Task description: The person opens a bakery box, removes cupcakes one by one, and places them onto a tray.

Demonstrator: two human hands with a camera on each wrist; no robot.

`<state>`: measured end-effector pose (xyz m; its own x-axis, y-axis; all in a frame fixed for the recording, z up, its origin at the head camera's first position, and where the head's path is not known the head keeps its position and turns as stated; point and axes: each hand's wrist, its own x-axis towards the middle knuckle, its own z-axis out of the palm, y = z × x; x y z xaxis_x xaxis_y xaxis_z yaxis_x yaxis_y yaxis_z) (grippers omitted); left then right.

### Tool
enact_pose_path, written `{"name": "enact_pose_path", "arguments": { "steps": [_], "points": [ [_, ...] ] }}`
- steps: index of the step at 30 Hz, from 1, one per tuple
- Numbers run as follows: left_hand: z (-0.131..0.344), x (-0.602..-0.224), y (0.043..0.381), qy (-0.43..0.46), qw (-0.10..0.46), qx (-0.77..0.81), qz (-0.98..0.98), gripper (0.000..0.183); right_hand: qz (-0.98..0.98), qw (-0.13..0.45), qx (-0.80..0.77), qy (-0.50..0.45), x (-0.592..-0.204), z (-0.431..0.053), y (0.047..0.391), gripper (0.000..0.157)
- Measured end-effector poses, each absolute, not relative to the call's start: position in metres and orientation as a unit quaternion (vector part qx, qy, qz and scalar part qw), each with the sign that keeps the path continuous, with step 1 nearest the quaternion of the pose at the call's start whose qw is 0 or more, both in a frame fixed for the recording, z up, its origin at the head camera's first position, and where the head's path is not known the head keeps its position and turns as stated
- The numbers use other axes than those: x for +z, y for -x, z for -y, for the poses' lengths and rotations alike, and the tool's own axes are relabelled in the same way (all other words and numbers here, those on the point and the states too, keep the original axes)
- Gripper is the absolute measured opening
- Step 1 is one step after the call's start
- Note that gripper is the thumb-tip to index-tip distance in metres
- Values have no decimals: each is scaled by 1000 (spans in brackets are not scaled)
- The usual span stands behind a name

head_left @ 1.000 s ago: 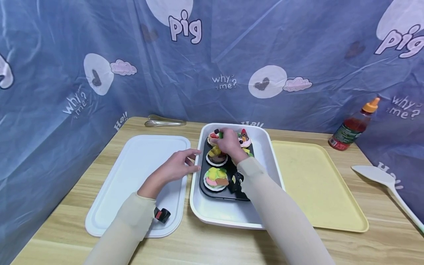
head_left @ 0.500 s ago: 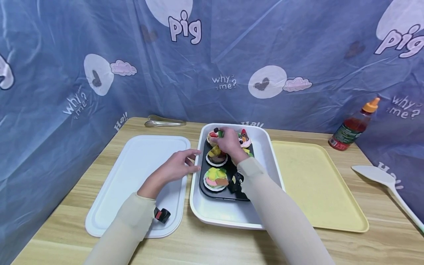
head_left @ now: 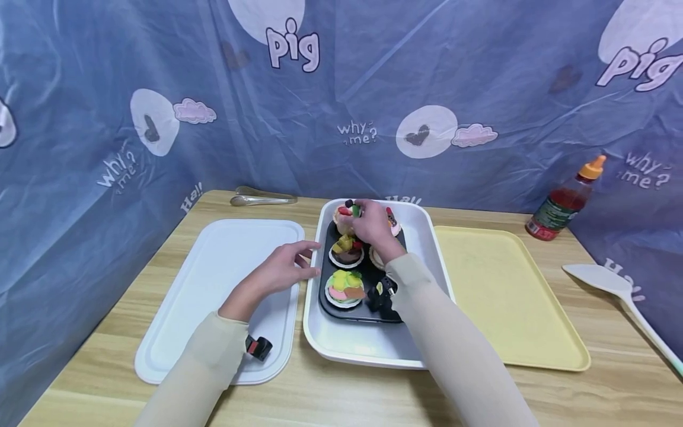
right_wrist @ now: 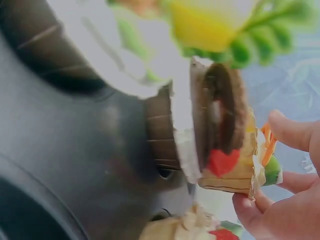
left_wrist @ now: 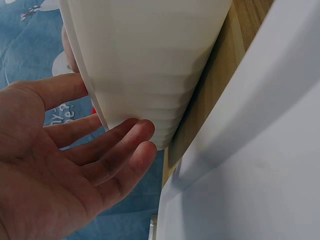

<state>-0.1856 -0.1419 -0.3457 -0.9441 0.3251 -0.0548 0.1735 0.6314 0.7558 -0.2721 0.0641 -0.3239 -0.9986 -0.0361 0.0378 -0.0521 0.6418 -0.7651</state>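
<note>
My right hand (head_left: 373, 228) pinches a toy fruit tart (head_left: 344, 224) at the back left of a black muffin tin (head_left: 357, 311). In the right wrist view its beige cup (right_wrist: 227, 182) shows, with orange and green toppings between thumb and fingers. Below it sit a brown-topped tart (head_left: 347, 255) and one with yellow, pink and green toppings (head_left: 344, 289). Others on the right are partly hidden by my hand and sleeve. My left hand (head_left: 285, 267) rests loosely against the left rim of the white basin (head_left: 363, 356) holding the tin; its fingertips (left_wrist: 145, 131) lie near the outer wall.
A white tray (head_left: 213, 284) lies to the left, a yellow tray (head_left: 501, 296) to the right. Metal tongs (head_left: 264, 198) lie at the back left. On the right are a red sauce bottle (head_left: 565, 201) and a white spoon (head_left: 603, 281). A blue curtain (head_left: 320, 118) hangs behind.
The back-left tart has come up slightly in my right hand, so more of its cup shows. The left hand keeps its place. The whole view has shifted a little.
</note>
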Motion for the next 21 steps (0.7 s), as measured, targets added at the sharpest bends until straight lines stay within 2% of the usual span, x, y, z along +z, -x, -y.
{"name": "enact_pose_path", "arguments": {
  "steps": [7, 21],
  "points": [
    [141, -346, 186, -142, 90, 404, -899, 55, 898, -2, 440, -6, -314, -76, 267, 65],
    [142, -348, 187, -140, 90, 410, -897, 55, 882, 22, 470, -7, -303, -105, 255, 65]
  ]
}}
